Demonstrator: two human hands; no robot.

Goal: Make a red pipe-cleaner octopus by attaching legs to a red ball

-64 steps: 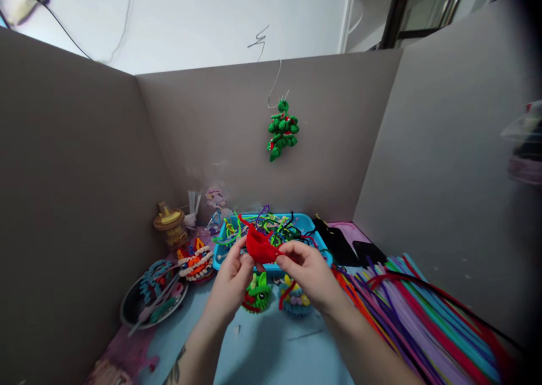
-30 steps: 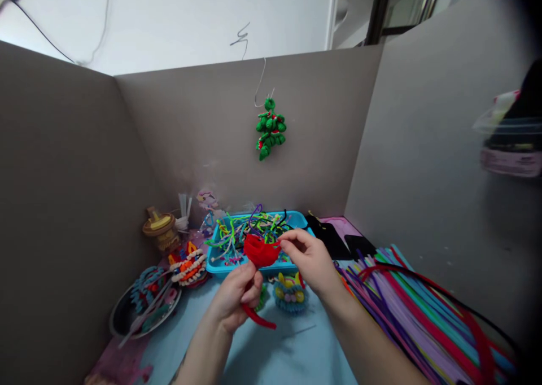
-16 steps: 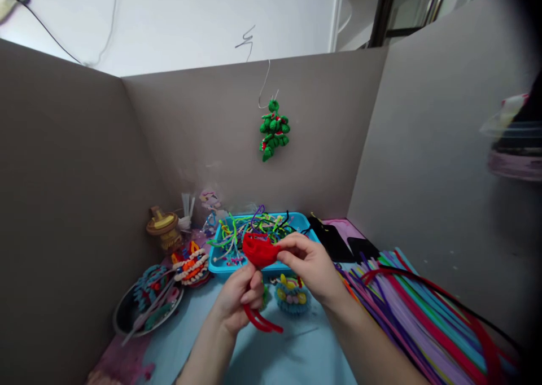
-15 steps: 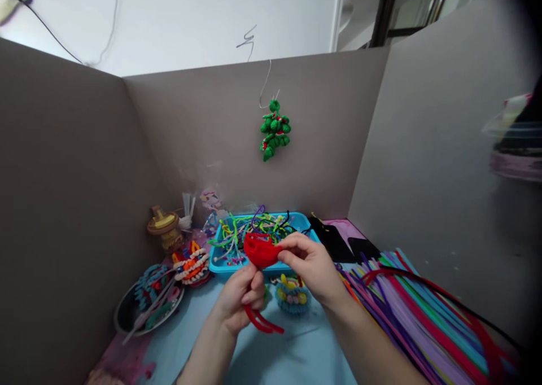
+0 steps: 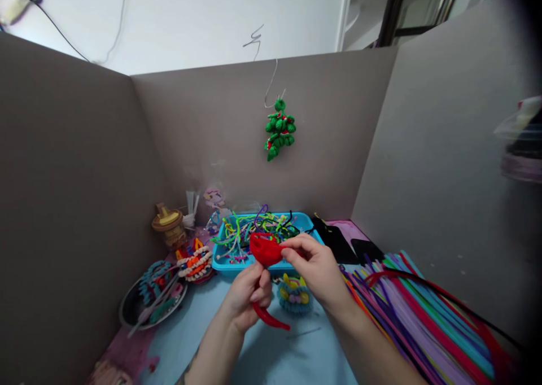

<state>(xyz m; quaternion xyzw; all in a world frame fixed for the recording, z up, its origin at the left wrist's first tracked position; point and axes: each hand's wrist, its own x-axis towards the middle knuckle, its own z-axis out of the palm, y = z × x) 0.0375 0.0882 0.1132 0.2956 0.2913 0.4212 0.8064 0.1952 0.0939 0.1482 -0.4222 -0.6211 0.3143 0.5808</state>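
Observation:
A red pipe-cleaner piece, shaped into a small rounded cup, is held up in front of the blue tray. My left hand is closed around its lower stem, and the loose red ends hang out below the fist toward the right. At the piece's right side, my right hand pinches its edge between thumb and fingertips. Just beneath my hands a blue and yellow fuzzy pipe-cleaner figure sits on the light blue table surface.
Behind my hands lies a blue tray of tangled pipe cleaners. Long coloured pipe cleaners fan out at right. A metal bowl and an orange-white craft piece stand at left. A green ornament hangs from a wire before the grey panel.
The view has shifted slightly, so most things appear a little further right. The hanging red ends have swung closer together. Both hands keep their hold on the red piece.

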